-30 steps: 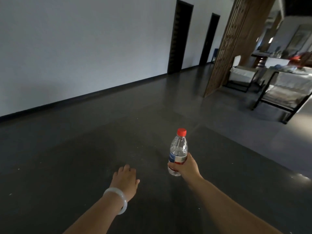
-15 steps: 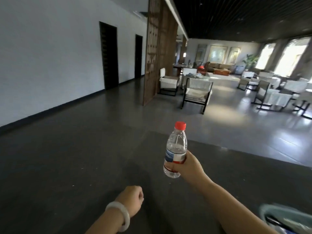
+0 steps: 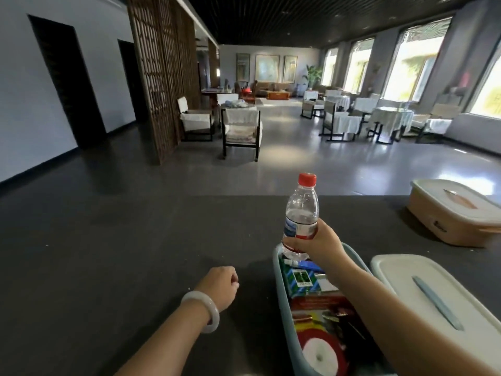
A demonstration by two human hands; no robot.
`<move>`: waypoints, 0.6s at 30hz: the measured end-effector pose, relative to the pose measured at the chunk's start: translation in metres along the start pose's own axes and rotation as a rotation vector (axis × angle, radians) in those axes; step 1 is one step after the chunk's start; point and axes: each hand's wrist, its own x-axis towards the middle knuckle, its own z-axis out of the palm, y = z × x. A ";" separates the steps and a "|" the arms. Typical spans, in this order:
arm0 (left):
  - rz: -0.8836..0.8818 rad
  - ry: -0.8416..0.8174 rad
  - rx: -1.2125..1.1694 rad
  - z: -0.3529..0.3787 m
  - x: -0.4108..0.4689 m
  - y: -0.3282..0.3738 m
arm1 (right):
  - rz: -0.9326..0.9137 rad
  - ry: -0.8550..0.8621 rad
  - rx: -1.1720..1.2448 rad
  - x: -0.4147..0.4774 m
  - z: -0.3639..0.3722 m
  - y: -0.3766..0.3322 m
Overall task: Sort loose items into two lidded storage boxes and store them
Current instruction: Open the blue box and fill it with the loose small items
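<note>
My right hand (image 3: 321, 244) grips a clear water bottle (image 3: 301, 210) with a red cap, held upright over the far end of an open blue-grey storage box (image 3: 279, 283). That box holds several items: a green-and-blue packet, red packaging, a red-and-white tape roll. Its white lid (image 3: 433, 302) with a blue-grey handle lies just right of it. A beige storage box (image 3: 444, 226) with its white lid on sits at the far right of the dark table (image 3: 122, 253). My left hand (image 3: 218, 287) rests fisted on the table, left of the open box, a white bangle on the wrist.
Beyond the table's far edge lies a large hall with a glossy floor, a wooden lattice screen (image 3: 162, 77), armchairs (image 3: 241, 131) and cloth-covered tables (image 3: 390, 120) by the windows on the right.
My view swung right, bringing both boxes and the loose lid into sight. My right hand carried the bottle over the open box. My left hand curled from flat to a fist.
</note>
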 end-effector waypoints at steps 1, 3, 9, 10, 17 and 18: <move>-0.009 0.006 0.015 0.007 -0.004 0.010 | -0.002 -0.006 0.003 -0.005 -0.012 0.007; -0.036 0.016 0.034 0.019 -0.013 0.032 | -0.006 -0.019 0.009 -0.015 -0.035 0.021; -0.108 0.072 -0.015 0.055 -0.029 0.096 | -0.009 -0.056 0.026 -0.047 -0.092 0.069; -0.137 0.100 -0.026 0.060 -0.031 0.104 | -0.008 -0.072 0.015 -0.051 -0.099 0.076; -0.242 0.137 -0.209 0.094 -0.047 0.114 | -0.001 -0.178 -0.109 -0.068 -0.118 0.103; -0.242 0.140 -0.225 0.097 -0.047 0.113 | -0.008 -0.209 -0.135 -0.066 -0.117 0.104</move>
